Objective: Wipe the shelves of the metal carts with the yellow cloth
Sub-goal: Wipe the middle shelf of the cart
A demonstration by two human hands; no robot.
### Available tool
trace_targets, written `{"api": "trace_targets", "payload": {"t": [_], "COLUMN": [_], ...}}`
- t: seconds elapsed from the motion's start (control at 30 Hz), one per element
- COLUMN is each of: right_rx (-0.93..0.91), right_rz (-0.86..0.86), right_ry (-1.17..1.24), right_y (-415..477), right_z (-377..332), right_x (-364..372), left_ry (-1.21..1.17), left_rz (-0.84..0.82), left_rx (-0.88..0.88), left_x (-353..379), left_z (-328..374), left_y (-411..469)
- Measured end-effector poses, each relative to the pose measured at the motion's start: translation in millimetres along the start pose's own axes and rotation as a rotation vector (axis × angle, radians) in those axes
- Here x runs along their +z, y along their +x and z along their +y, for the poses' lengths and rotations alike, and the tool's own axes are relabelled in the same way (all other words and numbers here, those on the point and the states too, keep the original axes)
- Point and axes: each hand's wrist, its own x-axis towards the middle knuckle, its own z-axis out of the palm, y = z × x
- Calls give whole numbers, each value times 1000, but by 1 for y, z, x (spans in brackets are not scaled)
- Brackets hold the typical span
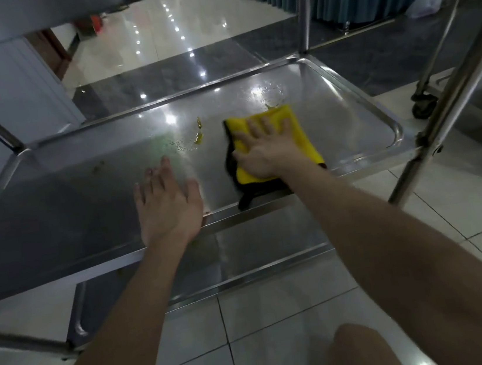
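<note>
The middle shelf [62, 206] of a steel cart fills the view, with a raised rim all round. A folded yellow cloth [295, 127] with a dark underside lies on its right half. My right hand [266, 148] presses flat on the cloth, fingers spread. My left hand [167, 201] rests palm down on the bare shelf near the front rim, holding nothing. Yellowish drips [198, 139] and small water droplets mark the shelf just left of the cloth.
A lower shelf [243, 258] shows under the front rim. Cart posts stand at the right [439, 113] and back [302, 5]. The upper shelf's underside spans the top left. A second cart's wheel [424, 104] sits on the tiled floor to the right, below blue curtains.
</note>
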Motion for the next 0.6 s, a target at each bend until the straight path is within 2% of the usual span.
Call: {"api": "trace_targets", "payload": {"t": [0.1, 0.23, 0.3, 0.4, 0.47, 0.53, 0.6], "right_rx": [-197, -366, -284, 95, 283, 329, 325], "right_rz": [-28, -35, -31, 41, 72, 71, 60], "right_ry": [-1, 13, 34, 50, 40, 27, 40], "right_y": [-15, -38, -46, -55, -55, -51, -49], "right_z": [-23, 29, 76, 145, 163, 161, 157], "right_x": [2, -1, -5, -13, -13, -11, -9], "left_ry": [-4, -44, -55, -90, -192, -388, -405], "left_rz": [42, 75, 69, 55, 31, 2, -3], "left_rx": [-3, -17, -27, -40, -13, 19, 46], "left_x": [-1, 2, 3, 2, 0, -9, -20], "left_z": [-4, -5, -3, 3, 8, 3, -22], "left_y": [1, 1, 0, -2, -2, 1, 2]}}
